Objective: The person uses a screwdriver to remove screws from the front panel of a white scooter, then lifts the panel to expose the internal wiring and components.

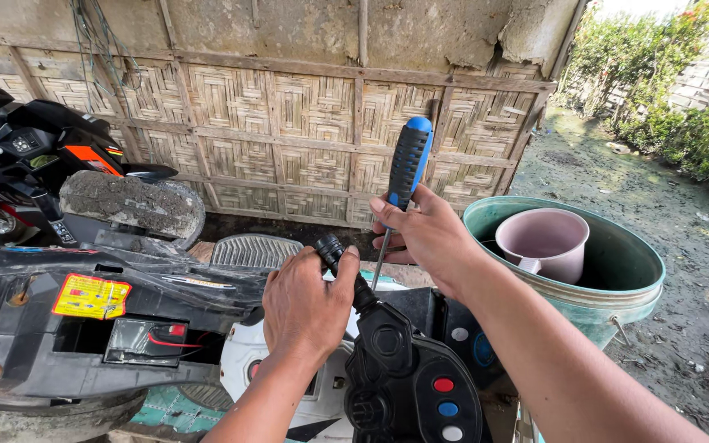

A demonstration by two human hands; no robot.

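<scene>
My right hand (430,238) grips a screwdriver (406,171) with a blue and black handle, held upright with its thin metal shaft pointing down behind a black handlebar switch housing (408,377). My left hand (305,303) wraps around the black ribbed handlebar stub (331,248) that rises from that housing. The housing carries red, blue and white buttons. The screwdriver tip is hidden behind the housing.
A stripped motorcycle frame (84,320) with an exposed battery and yellow sticker lies at the left. A green bucket (633,283) holding a pink scoop (545,242) stands at the right. A woven bamboo wall (289,139) is behind. Muddy ground and plants lie at far right.
</scene>
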